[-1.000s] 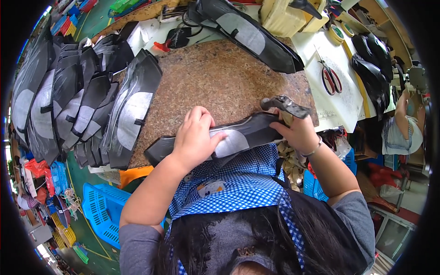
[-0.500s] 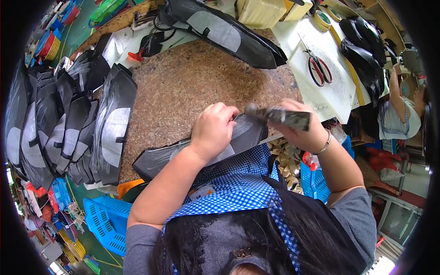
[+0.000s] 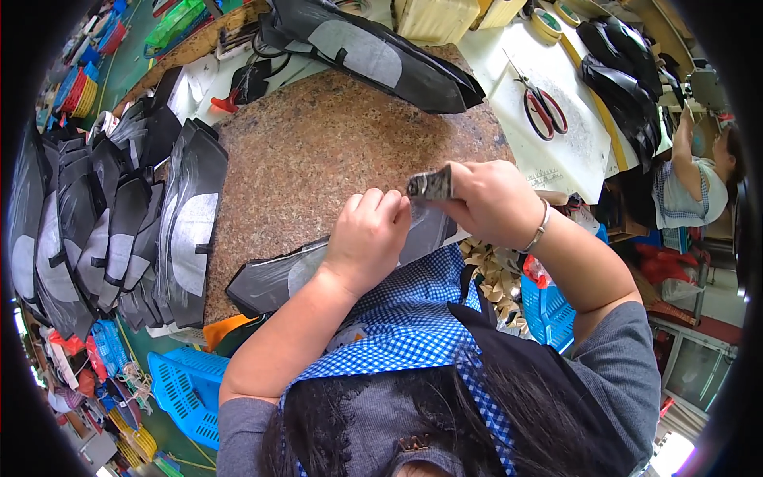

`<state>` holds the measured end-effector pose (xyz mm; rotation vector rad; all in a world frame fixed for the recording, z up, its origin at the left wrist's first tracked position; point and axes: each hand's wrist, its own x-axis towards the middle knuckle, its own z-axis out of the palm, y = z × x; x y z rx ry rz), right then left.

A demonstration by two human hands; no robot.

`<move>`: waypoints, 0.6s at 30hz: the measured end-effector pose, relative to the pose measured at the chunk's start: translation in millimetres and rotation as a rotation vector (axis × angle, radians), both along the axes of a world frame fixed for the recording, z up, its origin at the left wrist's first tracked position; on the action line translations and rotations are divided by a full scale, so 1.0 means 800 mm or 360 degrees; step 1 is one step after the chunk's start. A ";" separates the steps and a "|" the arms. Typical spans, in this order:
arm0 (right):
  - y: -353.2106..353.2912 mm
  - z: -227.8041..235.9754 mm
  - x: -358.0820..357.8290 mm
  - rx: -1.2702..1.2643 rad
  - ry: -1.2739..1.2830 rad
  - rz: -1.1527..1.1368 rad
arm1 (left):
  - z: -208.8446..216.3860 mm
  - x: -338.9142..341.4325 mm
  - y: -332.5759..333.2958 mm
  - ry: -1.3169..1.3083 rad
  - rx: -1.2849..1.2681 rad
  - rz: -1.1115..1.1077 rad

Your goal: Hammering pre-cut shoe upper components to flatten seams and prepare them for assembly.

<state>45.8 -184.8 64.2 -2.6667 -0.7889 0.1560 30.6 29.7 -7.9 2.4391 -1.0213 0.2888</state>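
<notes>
A long black upper piece [image 3: 429, 230] with a grey patch lies along the near edge of the brown stone slab [image 3: 278, 183]. My left hand [image 3: 369, 234] rests on its middle, fingers curled closed and pinching its far edge. My right hand [image 3: 497, 199] is closed around a hammer with a worn, dark metal head [image 3: 429, 186]. Its head is just above the piece's right part, beside my left fingertips. The hammer's handle is hidden in my fist. Whether the head touches the piece I cannot tell.
Stacks of similar black pieces [image 3: 191, 226] stand along the left, with more on the far edge [image 3: 373, 60]. Red-handled scissors [image 3: 545, 111] lie on a white board [image 3: 584, 147] at right. Blue baskets [image 3: 187, 389] are below the table. Another person [image 3: 691, 187] works at far right.
The hammer has moved slightly left toward my left fingers and turned, with its head now more end-on. My left hand stays on the piece. The whole view has shifted a little.
</notes>
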 end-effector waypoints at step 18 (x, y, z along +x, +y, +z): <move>0.012 -0.013 -0.022 0.0151 -0.0105 -0.0297 | 0.001 -0.032 -0.008 -0.0097 0.0347 0.0170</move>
